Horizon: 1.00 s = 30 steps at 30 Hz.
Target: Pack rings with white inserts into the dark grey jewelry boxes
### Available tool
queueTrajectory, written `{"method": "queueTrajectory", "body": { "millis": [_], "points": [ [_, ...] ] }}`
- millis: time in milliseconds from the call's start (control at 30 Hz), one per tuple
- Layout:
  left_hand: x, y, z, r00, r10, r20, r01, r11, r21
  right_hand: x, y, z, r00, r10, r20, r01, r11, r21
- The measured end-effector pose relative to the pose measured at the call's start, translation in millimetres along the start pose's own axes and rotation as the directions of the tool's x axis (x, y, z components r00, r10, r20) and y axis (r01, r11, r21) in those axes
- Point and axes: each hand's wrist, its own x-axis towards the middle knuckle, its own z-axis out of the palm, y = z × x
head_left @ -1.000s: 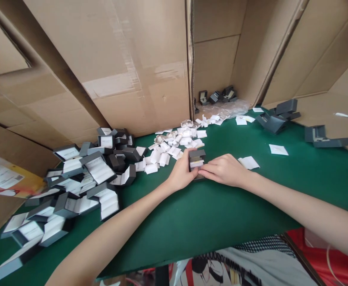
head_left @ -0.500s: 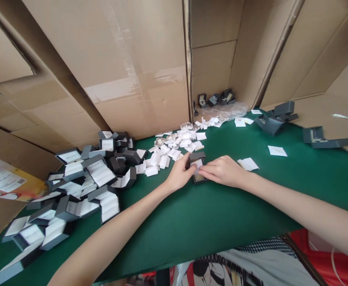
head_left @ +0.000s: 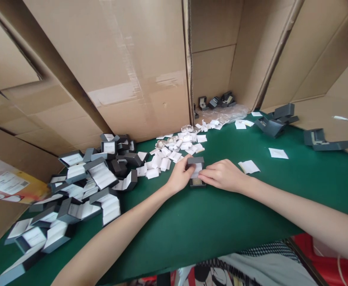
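Observation:
A small dark grey hinged box (head_left: 197,171) with a white lining stands open on the green table (head_left: 209,214), lid up. My left hand (head_left: 180,175) grips its left side, thumb on the lid. My right hand (head_left: 223,174) presses in from the right, fingers closed together on the white insert inside the box. A folded white paper slip (head_left: 248,167) lies just right of my right hand.
A heap of open grey boxes (head_left: 81,186) covers the left of the table. Loose white slips (head_left: 174,149) lie behind my hands. More grey boxes (head_left: 275,119) sit at the back right. Cardboard walls (head_left: 126,67) close off the back.
The box lid has swung up further, showing the white lining and the base. Both hands stay on the box; the view has shifted slightly.

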Motion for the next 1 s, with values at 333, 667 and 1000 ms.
{"method": "queueTrajectory", "body": {
  "millis": [333, 667, 1000],
  "points": [
    [-1.5, -3.0, 0.7, 0.999, -0.035, 0.040, 0.033, 0.999, 0.039, 3.8, 1.2, -7.1, 0.989, 0.113, 0.097, -0.122, 0.989, 0.089],
    [-5.1, 1.2, 3.4, 0.998, 0.034, 0.053, -0.041, 0.990, 0.132, 4.1, -6.8, -5.0, 0.987, 0.163, -0.005, -0.163, 0.986, -0.039],
    [-9.4, 2.4, 8.7, 0.999, 0.039, -0.026, -0.035, 0.986, 0.163, 20.1, -30.4, -16.5, 0.905, 0.328, 0.273, -0.251, 0.927, -0.280]
  ]
}}
